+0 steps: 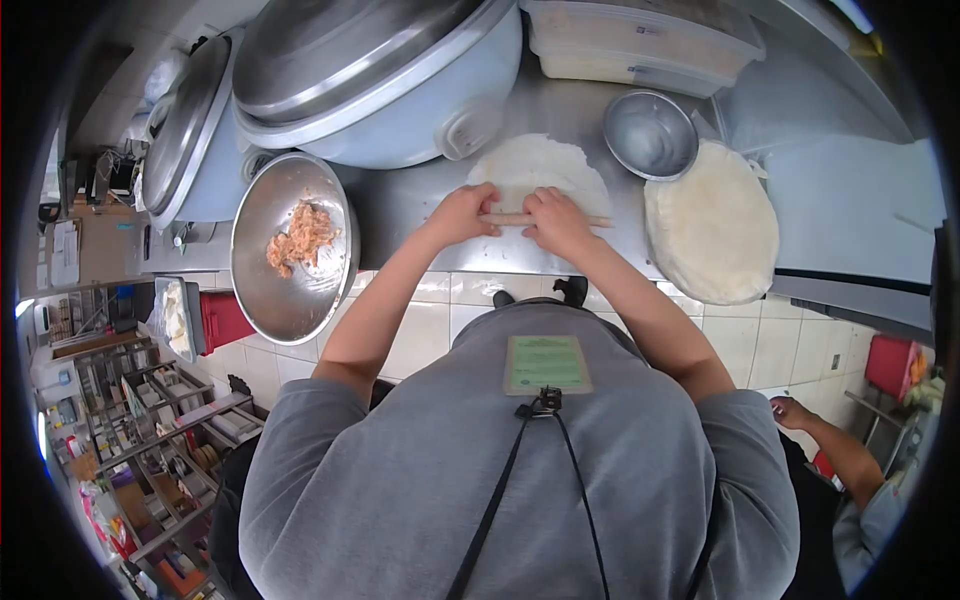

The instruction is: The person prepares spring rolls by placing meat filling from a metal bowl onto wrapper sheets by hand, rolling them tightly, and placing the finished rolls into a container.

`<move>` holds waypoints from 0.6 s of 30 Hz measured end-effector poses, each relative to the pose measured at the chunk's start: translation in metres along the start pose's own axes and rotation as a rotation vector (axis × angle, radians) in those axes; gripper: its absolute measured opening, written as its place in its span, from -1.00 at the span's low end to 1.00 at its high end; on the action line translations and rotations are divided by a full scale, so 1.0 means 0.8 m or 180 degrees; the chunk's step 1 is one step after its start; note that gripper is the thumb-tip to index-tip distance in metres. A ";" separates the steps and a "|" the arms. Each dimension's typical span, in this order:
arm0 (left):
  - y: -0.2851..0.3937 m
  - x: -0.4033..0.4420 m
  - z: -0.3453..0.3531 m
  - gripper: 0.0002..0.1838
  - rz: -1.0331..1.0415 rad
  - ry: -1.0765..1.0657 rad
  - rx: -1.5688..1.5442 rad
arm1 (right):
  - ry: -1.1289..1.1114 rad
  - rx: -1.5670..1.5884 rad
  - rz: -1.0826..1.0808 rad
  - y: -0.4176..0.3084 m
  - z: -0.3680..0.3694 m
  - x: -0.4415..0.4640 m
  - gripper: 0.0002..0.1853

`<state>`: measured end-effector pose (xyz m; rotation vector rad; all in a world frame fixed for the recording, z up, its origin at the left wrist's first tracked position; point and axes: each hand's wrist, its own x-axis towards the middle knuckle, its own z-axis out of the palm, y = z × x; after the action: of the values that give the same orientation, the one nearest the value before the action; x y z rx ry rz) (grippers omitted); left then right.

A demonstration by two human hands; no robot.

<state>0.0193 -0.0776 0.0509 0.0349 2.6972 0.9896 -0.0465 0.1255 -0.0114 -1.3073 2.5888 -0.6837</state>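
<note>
A thin, pale round wrapper sheet (545, 165) lies on the steel counter in front of me. Along its near edge runs a slim roll (512, 219), one end sticking out to the right. My left hand (465, 213) has its fingers curled on the left part of this roll. My right hand (557, 219) presses on its middle, fingers bent over it. Whether filling is inside the roll is hidden. To the right sits a thick stack of round wrappers (712, 230). A steel bowl (345, 250) of orange-pink minced filling (300, 240) stands at the left, by the counter's front edge.
A small metal bowl (650, 135) touches the wrapper stack's upper edge. Large lidded cookers (390, 130) line the back left, and stacked plastic boxes (640, 50) the back right. Another person's hand (790, 412) shows at lower right. Shelving (160, 440) stands lower left.
</note>
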 end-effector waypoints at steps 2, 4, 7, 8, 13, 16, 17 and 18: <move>-0.013 -0.015 0.007 -0.53 0.0029 0.0133 -0.0001 | -0.0092 -0.0011 0.0026 -0.014 -0.024 -0.002 -0.69; -0.021 -0.023 0.012 -0.54 0.0073 0.0263 -0.0024 | -0.0095 -0.0002 0.0105 0.003 -0.046 -0.020 -0.71; -0.026 -0.028 0.016 -0.61 0.0224 0.0551 -0.0120 | -0.0089 0.0116 0.0355 0.037 -0.078 -0.051 -0.76; -0.028 -0.030 0.018 -0.63 0.0142 0.0623 -0.0338 | -0.0094 0.0112 0.0345 0.049 -0.081 -0.056 -0.76; -0.046 -0.025 0.022 -0.74 -0.0210 0.0823 -0.0794 | -0.0558 0.1437 0.1313 0.061 -0.099 -0.055 -0.78; -0.053 -0.016 0.020 -0.83 -0.0325 0.0867 -0.0676 | -0.0348 0.1649 0.1532 0.070 -0.101 -0.048 -0.84; -0.057 -0.013 0.021 -0.85 0.0004 0.1129 -0.0160 | -0.0344 0.1652 0.1533 0.073 -0.097 -0.049 -0.84; -0.056 -0.011 0.020 -0.87 0.0334 0.1385 0.0358 | 0.0063 0.0932 0.1132 0.073 -0.092 -0.049 -0.87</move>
<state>0.0353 -0.1030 0.0130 -0.0199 3.1756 0.9667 -0.0899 0.2101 0.0239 -0.7345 2.5169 -0.9593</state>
